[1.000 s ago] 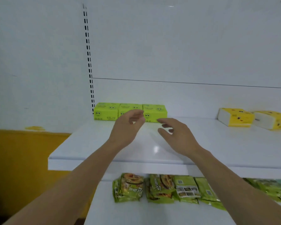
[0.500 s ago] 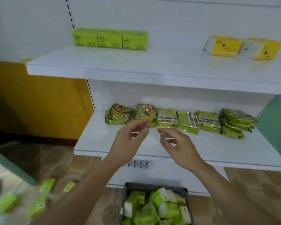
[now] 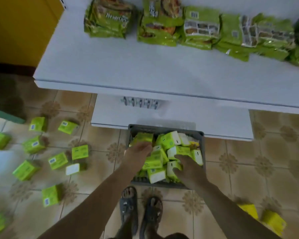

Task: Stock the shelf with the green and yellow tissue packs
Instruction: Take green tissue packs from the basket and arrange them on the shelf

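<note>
A grey crate on the tiled floor below the shelf is full of green tissue packs. Both my hands are down inside it. My left hand lies on the packs at the crate's left side, with its fingertips bent down at the near edge of one green pack and hidden there. My right hand is at the crate's right front, its fingers curled round a green and white pack. The upper shelf with the stocked packs is out of view.
Several loose green packs lie scattered on the floor to the left. Two yellow packs lie at the bottom right. The white lower shelf carries green snack bags. My sandalled feet stand just before the crate.
My view has dropped from the upper shelf down to the floor. Both hands have gone from hovering in front of the shelves into the crate of packs.
</note>
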Action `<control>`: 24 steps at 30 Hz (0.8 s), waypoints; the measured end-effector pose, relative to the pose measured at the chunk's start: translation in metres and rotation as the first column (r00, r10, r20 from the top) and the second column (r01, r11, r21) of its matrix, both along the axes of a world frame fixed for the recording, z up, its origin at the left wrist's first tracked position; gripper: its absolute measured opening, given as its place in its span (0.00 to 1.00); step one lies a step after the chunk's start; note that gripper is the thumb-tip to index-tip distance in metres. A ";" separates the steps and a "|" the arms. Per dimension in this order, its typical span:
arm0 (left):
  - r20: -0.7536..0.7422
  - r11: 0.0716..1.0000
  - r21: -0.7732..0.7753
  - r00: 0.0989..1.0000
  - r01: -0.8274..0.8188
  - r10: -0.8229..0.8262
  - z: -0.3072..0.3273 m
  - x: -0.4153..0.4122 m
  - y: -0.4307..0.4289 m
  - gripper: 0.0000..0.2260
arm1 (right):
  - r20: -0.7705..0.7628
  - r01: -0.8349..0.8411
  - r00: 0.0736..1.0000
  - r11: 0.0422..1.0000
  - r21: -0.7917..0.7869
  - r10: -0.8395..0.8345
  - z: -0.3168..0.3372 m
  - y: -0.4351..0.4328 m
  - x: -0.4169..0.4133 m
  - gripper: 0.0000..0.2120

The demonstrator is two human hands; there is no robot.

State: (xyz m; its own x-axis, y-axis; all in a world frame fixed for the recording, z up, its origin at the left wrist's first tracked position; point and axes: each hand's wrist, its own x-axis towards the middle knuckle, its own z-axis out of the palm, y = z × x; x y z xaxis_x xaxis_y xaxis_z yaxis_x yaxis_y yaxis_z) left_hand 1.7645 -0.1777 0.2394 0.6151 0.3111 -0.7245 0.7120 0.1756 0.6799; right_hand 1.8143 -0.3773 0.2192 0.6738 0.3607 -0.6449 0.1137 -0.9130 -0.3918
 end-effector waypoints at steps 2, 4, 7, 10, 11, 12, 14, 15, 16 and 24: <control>-0.047 0.999 -0.030 0.998 -0.037 0.035 -0.037 -0.007 0.001 0.09 | -0.028 -0.082 0.996 0.996 -0.029 0.081 -0.047 0.014 -0.005 0.28; -0.076 0.996 -0.042 0.994 -0.082 0.078 -0.068 -0.013 0.000 0.07 | -0.059 -0.158 0.986 0.987 -0.043 0.155 -0.095 0.030 -0.010 0.31; -0.090 0.997 -0.010 0.993 -0.072 0.071 -0.116 -0.015 -0.001 0.06 | -0.012 -0.309 0.951 0.948 -0.080 0.309 -0.179 0.052 -0.014 0.33; -0.072 1.000 0.020 0.997 -0.019 0.020 -0.152 -0.013 -0.002 0.07 | 0.077 -0.433 0.888 0.882 -0.184 0.452 -0.245 0.069 -0.015 0.35; -0.074 0.999 0.031 0.997 -0.006 0.008 -0.160 -0.014 -0.002 0.09 | 0.111 -0.455 0.867 0.863 -0.217 0.485 -0.262 0.072 -0.014 0.35; -0.075 0.999 0.030 0.997 -0.009 0.011 -0.167 -0.015 -0.001 0.09 | 0.143 -0.476 0.844 0.845 -0.244 0.517 -0.276 0.075 -0.012 0.34; -0.085 1.000 0.021 0.996 -0.023 0.025 -0.177 -0.020 0.000 0.04 | 0.181 -0.527 0.790 0.799 -0.289 0.587 -0.294 0.075 -0.008 0.33; -0.096 0.999 0.038 0.995 -0.023 0.027 -0.180 -0.023 0.000 0.03 | 0.188 -0.551 0.766 0.779 -0.299 0.614 -0.297 0.073 -0.007 0.32; -0.105 0.998 0.055 0.994 -0.021 0.027 -0.181 -0.026 0.000 0.06 | 0.194 -0.570 0.749 0.766 -0.296 0.633 -0.295 0.071 -0.006 0.30; -0.049 0.996 0.044 0.995 -0.083 0.085 -0.111 -0.032 -0.003 0.10 | 0.213 -0.331 0.919 0.942 -0.049 0.333 -0.174 0.039 0.005 0.31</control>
State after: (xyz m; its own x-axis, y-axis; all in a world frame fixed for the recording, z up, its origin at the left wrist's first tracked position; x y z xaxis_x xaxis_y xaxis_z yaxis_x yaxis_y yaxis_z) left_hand 1.7330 -0.1811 0.1282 0.5482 0.3903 -0.7397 0.7300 0.2084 0.6509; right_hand 1.8189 -0.3380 0.0447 0.6394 0.5810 -0.5036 0.4912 -0.8126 -0.3137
